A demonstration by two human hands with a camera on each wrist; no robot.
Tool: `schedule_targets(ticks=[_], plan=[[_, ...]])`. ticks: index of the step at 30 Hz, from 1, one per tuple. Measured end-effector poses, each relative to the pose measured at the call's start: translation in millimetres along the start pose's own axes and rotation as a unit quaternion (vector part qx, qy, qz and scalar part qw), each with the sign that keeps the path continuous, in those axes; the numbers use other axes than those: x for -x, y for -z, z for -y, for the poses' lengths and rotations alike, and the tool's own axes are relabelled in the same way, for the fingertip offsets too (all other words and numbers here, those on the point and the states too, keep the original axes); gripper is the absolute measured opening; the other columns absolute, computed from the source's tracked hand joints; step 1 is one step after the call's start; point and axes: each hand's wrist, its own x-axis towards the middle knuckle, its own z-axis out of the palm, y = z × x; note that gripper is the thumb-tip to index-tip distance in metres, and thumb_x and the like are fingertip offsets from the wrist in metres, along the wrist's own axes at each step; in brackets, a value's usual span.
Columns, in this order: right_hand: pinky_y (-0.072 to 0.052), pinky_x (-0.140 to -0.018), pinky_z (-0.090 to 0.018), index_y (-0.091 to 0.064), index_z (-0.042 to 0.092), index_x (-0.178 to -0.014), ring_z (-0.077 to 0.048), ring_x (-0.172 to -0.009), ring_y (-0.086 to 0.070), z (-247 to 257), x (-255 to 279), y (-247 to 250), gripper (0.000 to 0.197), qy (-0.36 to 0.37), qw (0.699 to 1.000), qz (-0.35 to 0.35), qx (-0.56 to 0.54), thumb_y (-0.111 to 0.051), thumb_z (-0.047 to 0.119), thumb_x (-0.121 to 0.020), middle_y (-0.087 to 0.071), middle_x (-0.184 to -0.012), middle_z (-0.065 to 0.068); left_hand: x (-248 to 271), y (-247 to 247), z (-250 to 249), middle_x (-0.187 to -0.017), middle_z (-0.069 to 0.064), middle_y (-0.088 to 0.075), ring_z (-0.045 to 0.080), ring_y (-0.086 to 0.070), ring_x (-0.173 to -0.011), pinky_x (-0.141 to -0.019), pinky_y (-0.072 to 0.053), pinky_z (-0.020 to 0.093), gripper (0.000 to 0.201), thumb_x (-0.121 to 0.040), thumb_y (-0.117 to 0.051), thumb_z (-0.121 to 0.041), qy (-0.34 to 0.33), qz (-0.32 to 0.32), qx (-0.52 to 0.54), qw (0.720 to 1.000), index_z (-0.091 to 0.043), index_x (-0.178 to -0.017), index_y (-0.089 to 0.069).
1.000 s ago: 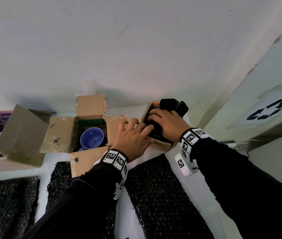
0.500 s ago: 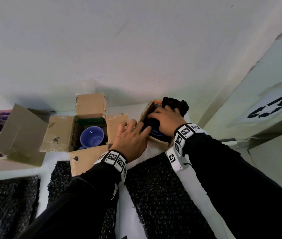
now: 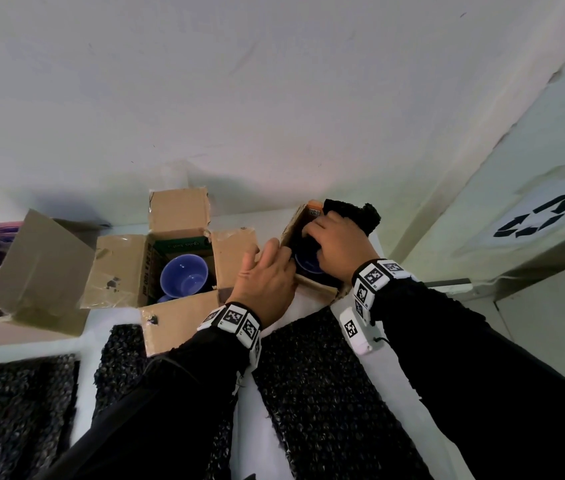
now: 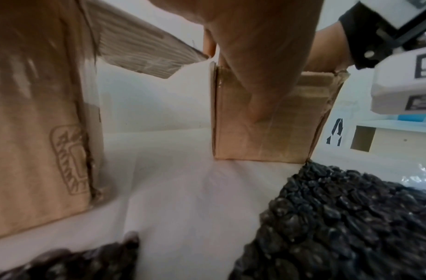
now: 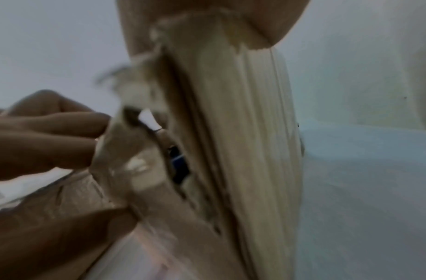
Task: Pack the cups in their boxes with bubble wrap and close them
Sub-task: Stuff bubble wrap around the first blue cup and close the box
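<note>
A right hand [image 3: 338, 247] presses black bubble wrap [image 3: 350, 211] over a blue cup [image 3: 307, 266] inside the small upright box [image 3: 315, 289] at the table's back; the left hand [image 3: 267, 275] grips its near wall. Its orange label is unreadable.

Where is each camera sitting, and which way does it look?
Head: on the person's head, looking down at the left hand, right hand, both sleeves and the small box.
Left wrist: low by the table, facing the small box; left hand shows.
Right wrist: blurry, close against cardboard; fingers of the other hand show.
Head and left wrist share the small box and bubble wrap.
</note>
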Motion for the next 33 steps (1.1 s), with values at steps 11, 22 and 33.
schedule_targets(ticks=[11, 22, 33], plan=[[-0.050, -0.059, -0.039, -0.065, 0.008, -0.094, -0.034, -0.086, -0.056, -25, 9, 16, 0.020, -0.079, 0.994, -0.076, -0.024, -0.060, -0.002, -0.078, -0.060, -0.095, -0.013, -2, 2, 0, -0.082, -0.002, -0.062, 0.027, -0.052, -0.103, -0.089, -0.029, 0.046, 0.026, -0.071, -0.076, -0.034, -0.024, 0.014, 0.037, 0.999, -0.019, -0.086, -0.061], [-0.016, -0.087, -0.041, -0.071, 0.022, -0.094, -0.028, -0.115, -0.030, -12, 7, 13, 0.025, -0.118, 0.983, 0.015, 0.137, -0.046, 0.015, -0.090, -0.054, -0.111, -0.001, -1, 4, -2, -0.083, -0.004, -0.064, 0.026, -0.053, -0.101, -0.087, -0.028, 0.045, 0.031, -0.071, -0.073, -0.041, -0.004, -0.008, 0.063, 0.998, -0.020, -0.089, -0.058], [-0.041, -0.080, -0.039, -0.050, 0.017, -0.122, -0.030, -0.100, -0.051, -16, 1, 18, 0.042, -0.024, 0.996, -0.001, 0.085, -0.061, 0.010, -0.083, -0.054, -0.117, -0.010, 2, 4, -3, -0.080, -0.005, -0.064, 0.026, -0.048, -0.104, -0.087, -0.028, 0.045, 0.030, -0.070, -0.075, -0.037, 0.012, -0.018, 0.077, 0.997, -0.019, -0.085, -0.057]])
